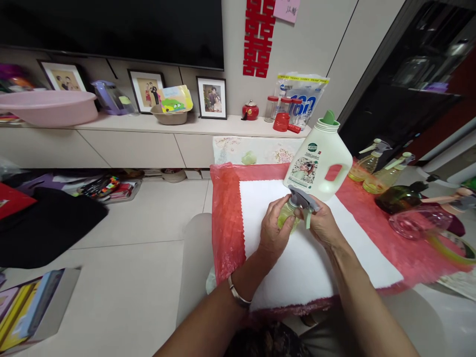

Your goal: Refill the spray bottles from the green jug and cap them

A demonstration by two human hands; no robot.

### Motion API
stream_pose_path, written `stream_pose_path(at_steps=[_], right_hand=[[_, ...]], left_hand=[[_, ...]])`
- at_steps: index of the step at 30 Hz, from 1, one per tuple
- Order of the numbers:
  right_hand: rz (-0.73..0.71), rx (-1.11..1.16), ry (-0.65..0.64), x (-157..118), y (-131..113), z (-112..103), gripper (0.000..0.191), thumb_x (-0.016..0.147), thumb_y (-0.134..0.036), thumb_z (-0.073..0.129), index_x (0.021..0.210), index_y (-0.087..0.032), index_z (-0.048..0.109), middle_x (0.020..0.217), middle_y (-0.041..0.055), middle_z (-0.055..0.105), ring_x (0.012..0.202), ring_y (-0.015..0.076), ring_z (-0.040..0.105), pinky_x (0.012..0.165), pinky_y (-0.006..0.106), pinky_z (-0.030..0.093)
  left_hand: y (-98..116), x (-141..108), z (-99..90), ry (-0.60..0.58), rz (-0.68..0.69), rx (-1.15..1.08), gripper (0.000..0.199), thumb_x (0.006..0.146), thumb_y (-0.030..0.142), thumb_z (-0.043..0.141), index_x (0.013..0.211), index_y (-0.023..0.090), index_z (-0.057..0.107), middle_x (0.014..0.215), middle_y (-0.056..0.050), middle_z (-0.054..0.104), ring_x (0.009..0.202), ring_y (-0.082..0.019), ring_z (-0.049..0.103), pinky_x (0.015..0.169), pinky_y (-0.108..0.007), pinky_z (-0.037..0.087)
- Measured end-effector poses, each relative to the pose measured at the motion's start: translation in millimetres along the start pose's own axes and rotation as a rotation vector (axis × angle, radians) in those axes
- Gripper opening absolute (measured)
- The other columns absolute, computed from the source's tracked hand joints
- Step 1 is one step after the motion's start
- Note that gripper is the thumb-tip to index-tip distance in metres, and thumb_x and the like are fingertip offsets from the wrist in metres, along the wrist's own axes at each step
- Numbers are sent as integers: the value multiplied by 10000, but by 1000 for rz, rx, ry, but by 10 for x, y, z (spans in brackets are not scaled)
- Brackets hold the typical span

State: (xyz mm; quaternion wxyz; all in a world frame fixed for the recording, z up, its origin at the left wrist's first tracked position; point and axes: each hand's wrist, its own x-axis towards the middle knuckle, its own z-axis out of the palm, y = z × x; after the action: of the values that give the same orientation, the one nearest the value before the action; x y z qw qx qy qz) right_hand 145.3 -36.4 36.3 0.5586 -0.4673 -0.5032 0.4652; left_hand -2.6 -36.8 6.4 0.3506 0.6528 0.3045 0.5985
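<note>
One spray bottle (284, 217) is held over a white cloth (293, 270), its body clamped in the left hand (274, 228) and its grey trigger head (303, 199) gripped by the right hand (323, 223). Contact with the cloth cannot be determined. A pale green jug (320, 161) is positioned just beyond; two further bottles (366, 167) are noted near it, on the red cover (227, 218).

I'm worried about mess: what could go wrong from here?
If the spray head, held by the right hand, sits loosely on the small bottle in the left hand, liquid could drip onto the white cloth. The pale green jug stands just beyond the hands, its spout apparently uncapped; a knock might spill it.
</note>
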Motion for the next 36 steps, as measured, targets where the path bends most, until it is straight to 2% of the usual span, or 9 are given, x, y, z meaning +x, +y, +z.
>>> stream_pose_path(at_steps=[3, 6, 10, 14, 18, 23, 29, 36], right_hand=[[-12, -30, 15, -2, -65, 18, 585, 588, -344, 904, 1075, -115, 675, 1078, 64, 588, 883, 99, 564, 833, 206, 542], [-18, -68, 6, -5, -158, 13, 583, 582, -301, 903, 1084, -107, 682, 1120, 71, 581, 936, 119, 581, 861, 207, 539], [-24, -84, -47, -20, -271, -15, 717, 617, -342, 902, 1259, -149, 648, 1260, 82, 532, 1132, 184, 566, 960, 253, 528], [-49, -86, -48, -28, -308, -8, 877, 652, -394, 901, 1425, -191, 538, 1331, 83, 490, 1194, 188, 541, 1029, 291, 498], [-62, -140, -25, -17, -295, 28, 945, 682, -438, 888, 1493, -191, 469, 1251, 80, 533, 1149, 176, 556, 1012, 294, 479], [-113, -230, 6, 0, -276, 27, 971, 663, -452, 896, 1499, -192, 475, 1127, 54, 562, 1056, 142, 557, 962, 268, 480], [-122, -225, -118, -35, -289, -20, 1078, 804, -434, 819, 1653, -259, 179, 1196, 67, 545, 1171, 170, 536, 1026, 321, 475], [-125, -212, -37, -32, -270, 54, 1192, 748, -426, 853, 1666, -212, 123, 1083, 51, 561, 1012, 117, 544, 909, 229, 478]], left_hand=[[26, 5, 2, 11, -11, -19, 458, 915, 182, 587, 1371, 209, 545, 1337, -119, 625, 1268, -252, 591, 1130, -467, 463], [40, 7, 0, 20, -29, -32, 443, 907, 173, 591, 1348, 205, 559, 1323, -122, 630, 1257, -260, 598, 1123, -470, 467], [51, 5, -1, 10, -68, -46, 489, 890, 150, 591, 1372, 204, 530, 1348, -122, 620, 1291, -269, 581, 1141, -475, 451], [56, 3, 5, 9, -70, -51, 577, 858, 106, 598, 1414, 202, 476, 1382, -128, 606, 1318, -264, 569, 1155, -478, 439], [61, 0, 11, 8, -72, -47, 657, 823, 111, 655, 1433, 220, 439, 1370, -126, 617, 1319, -278, 578, 1146, -486, 452], [59, -6, 12, 20, -100, -43, 668, 791, 97, 661, 1415, 227, 461, 1334, -116, 636, 1282, -292, 601, 1118, -501, 478], [57, -6, 14, 20, -124, -81, 698, 778, 83, 664, 1426, 238, 454, 1351, -110, 634, 1290, -295, 598, 1112, -500, 486], [46, -24, 24, 36, -157, -76, 720, 774, 102, 680, 1441, 213, 431, 1408, -132, 603, 1329, -301, 572, 1139, -514, 458]])
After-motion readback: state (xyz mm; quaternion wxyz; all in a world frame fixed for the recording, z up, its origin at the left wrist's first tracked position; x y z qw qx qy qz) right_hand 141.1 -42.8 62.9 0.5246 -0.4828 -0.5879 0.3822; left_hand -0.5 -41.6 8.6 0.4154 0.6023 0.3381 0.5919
